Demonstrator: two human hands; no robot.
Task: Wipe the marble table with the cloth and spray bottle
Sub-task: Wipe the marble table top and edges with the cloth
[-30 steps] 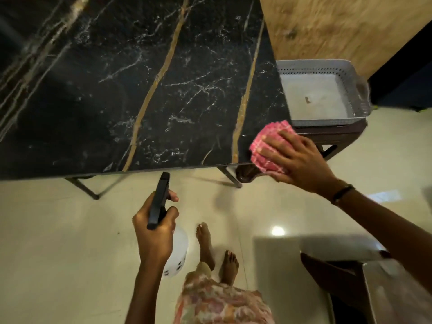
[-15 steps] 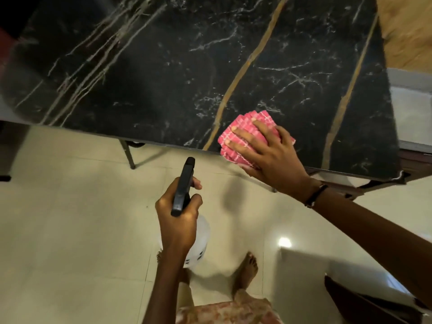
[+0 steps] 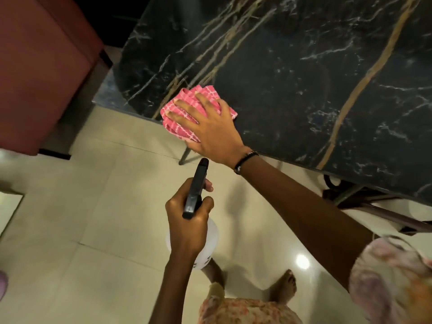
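Note:
The black marble table, veined in white and gold, fills the upper right. A folded pink cloth lies at its near edge, close to the left corner, partly hanging over the rim. My right hand presses flat on the cloth with fingers spread. Below it, over the floor, my left hand grips a spray bottle with a black head and a white body; its nozzle points up toward the table edge.
A reddish-brown chair or sofa stands at the upper left, next to the table's corner. Dark metal table legs show under the right part of the edge. Pale glossy floor tiles lie below, with my bare feet at the bottom.
My right hand has slid the pink cloth leftward along the table's near edge, from the right end to near the left corner. My left hand has kept the spray bottle.

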